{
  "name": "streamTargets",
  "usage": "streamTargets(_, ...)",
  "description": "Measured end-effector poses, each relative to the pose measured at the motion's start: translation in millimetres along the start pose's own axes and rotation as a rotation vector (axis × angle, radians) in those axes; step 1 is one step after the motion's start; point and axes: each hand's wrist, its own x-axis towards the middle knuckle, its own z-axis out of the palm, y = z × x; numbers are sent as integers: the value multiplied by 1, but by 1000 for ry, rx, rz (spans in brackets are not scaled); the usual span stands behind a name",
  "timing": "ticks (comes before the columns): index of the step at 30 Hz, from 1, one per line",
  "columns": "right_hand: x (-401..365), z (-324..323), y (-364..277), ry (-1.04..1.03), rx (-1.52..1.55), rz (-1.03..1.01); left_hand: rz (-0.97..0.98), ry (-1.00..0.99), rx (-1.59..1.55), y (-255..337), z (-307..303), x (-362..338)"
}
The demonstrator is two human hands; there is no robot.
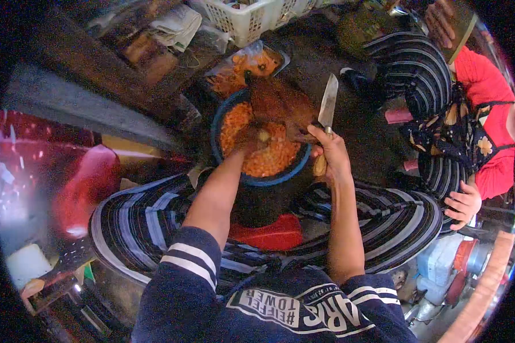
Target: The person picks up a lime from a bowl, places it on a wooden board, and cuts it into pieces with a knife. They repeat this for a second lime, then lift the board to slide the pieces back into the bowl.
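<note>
A round basin with a blue rim (288,178) holds a heap of small orange diced pieces (269,159). My left hand (252,139) reaches down into it, smeared by motion, so its fingers do not show clearly. To the right of the basin, my right hand (333,147) is closed round a knife (328,103), its broad blade pointing away from me and its pale handle below the fist. A dark brown wooden board (280,103) overlaps the far side of the basin. My right thumb and fingers are right at the board's near right corner.
Beyond the basin lies a tray (284,59) with orange peelings. A white plastic basket (243,26) stands farther back. Another person in a red top (485,74) sits at right, one hand (463,204) near the knee. A red container (88,188) is at left.
</note>
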Motion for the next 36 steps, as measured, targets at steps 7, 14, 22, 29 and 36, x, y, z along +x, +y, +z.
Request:
streamTargets(7, -1, -1, 2, -14, 37, -13, -112, -414, -161, -29, -13, 4)
streamTargets(14, -1, 0, 1, -2, 5, -19, -39, 81, 129, -12, 80, 30)
streamTargets(22, -2, 4, -1, 12, -31, -22, -95, -188, -30, 65, 14, -14)
streamTargets(29, -1, 5, 1, 5, -9, -18, -23, 69, -185, -28, 108, 34)
streamTargets(36, 6, -2, 8, -11, -46, -33, 63, 120, -230, -63, 122, 52)
